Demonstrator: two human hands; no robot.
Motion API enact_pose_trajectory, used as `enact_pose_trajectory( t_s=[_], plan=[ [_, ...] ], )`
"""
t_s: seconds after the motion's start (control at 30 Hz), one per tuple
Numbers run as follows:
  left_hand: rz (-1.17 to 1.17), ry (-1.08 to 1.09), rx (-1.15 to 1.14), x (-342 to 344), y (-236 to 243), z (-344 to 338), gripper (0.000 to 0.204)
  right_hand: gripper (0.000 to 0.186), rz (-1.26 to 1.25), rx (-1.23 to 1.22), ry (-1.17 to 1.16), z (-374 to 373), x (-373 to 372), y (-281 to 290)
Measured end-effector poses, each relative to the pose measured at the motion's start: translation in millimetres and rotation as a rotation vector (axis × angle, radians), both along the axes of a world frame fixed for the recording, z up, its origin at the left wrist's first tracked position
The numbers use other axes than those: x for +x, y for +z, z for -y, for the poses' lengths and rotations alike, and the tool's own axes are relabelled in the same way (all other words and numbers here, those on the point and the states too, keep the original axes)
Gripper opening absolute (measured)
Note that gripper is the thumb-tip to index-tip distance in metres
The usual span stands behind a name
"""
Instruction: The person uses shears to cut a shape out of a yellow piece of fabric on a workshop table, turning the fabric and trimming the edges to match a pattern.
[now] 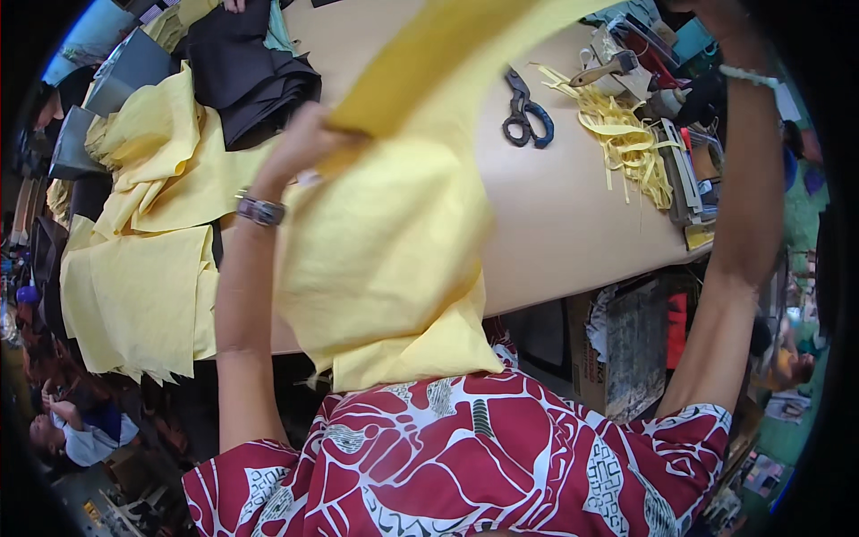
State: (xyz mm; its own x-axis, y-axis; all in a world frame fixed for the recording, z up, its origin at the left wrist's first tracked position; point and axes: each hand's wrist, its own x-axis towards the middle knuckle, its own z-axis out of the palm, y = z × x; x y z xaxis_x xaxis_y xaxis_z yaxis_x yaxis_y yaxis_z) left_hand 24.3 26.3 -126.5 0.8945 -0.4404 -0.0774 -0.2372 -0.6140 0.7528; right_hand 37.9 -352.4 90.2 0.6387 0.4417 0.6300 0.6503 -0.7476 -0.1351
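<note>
left hand [300, 148] grips yellow cloth [385, 259] at frame centre; right hand, upper right, grip unseen. step judged: lifting the piece; next calls for spreading it evenly on table [573, 224].

Held cloth sheet [385, 242]: plain yellow. Folded fabric far left [255, 76]: black. Steel scissors [526, 112]: blue-black handles. Short-sleeved shirt [465, 456]: red, white leaf pattern.

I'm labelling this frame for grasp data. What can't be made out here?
Head view only:
- Right hand: cut off by the top edge; grip unseen.
- Left hand fingers: hidden behind the yellow cloth.
- Clutter by the table's right edge: too small and jumbled.
</note>
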Motion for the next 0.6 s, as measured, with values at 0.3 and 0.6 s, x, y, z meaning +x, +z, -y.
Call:
enact_pose_trajectory(
  t_s=[0.3,0.6],
  plan=[
    [1.221,0.881,-0.120,-80.2,139.9,-149.9,0.020,0.028,-0.633,1.053,0.888,32.7,15.2,-121.6],
    [0.474,0.957,0.204,-161.1,27.2,-243.6,0.027,0.019,-0.750,0.880,-0.099,-74.0,-70.7,-257.1]
  ],
)
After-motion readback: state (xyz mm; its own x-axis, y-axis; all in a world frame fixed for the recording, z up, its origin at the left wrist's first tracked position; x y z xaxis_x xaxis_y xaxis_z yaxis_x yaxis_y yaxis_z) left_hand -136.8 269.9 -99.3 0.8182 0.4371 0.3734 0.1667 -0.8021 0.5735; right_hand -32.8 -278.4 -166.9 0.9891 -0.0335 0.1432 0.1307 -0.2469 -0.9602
